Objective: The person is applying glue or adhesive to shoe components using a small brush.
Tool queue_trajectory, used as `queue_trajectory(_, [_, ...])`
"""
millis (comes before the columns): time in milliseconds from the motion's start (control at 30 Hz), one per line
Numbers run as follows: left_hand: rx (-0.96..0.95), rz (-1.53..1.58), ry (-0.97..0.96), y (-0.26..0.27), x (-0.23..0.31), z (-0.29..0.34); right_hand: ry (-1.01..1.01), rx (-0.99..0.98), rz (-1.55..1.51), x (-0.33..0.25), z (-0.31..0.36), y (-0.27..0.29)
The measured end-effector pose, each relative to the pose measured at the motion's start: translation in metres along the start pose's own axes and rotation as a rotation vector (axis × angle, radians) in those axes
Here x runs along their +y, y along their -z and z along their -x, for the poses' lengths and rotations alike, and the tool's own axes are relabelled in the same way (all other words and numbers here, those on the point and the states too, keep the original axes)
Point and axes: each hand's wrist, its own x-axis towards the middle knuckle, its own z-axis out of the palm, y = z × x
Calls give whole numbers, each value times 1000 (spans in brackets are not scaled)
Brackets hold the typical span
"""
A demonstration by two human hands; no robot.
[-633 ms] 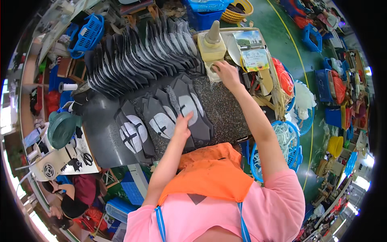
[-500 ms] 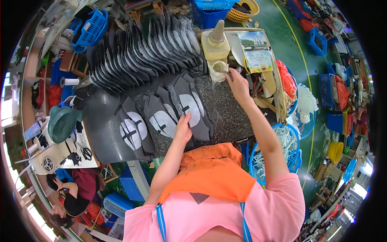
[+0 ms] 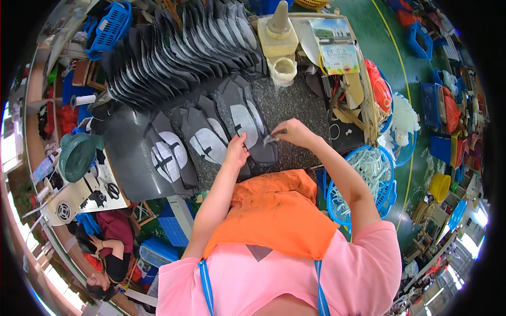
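My right hand (image 3: 295, 132) is closed round a small brush (image 3: 274, 137), its bristles at the right edge of the rightmost group of dark sole-shaped pieces (image 3: 245, 122). These pieces carry pale grey oval areas and a short black strap. My left hand (image 3: 237, 151) is closed at the lower left edge of that same group, fingertips by the strap. Two more groups of such pieces (image 3: 202, 138) (image 3: 167, 152) lie to its left on the speckled dark worktop. A small open pot (image 3: 283, 70) with a whitish crusted rim stands beyond my right hand.
A long row of overlapping dark sole pieces (image 3: 179, 55) stands along the far side. Behind the pot is a pale container with a cone-shaped top (image 3: 279, 31). Right of the worktop sits a blue basket of pale strips (image 3: 363, 181). A green fan (image 3: 78, 157) and another person (image 3: 113, 258) are at left.
My right hand has moved from the pot back toward me, bringing the brush to the rightmost pieces. My left hand stays at their edge. The whole view has shifted slightly.
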Motion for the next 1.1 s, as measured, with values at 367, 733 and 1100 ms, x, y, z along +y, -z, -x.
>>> queue_trajectory(367, [-188,118,67,7,14,7,130,-40,226,-12,-1,-1])
queue_trajectory(733, [-148,127,21,-14,22,24,-19,817,333,-21,-106,18])
queue_trajectory(1100, [-172,200,3,7,21,5,-298,521,309,-30,-3,3])
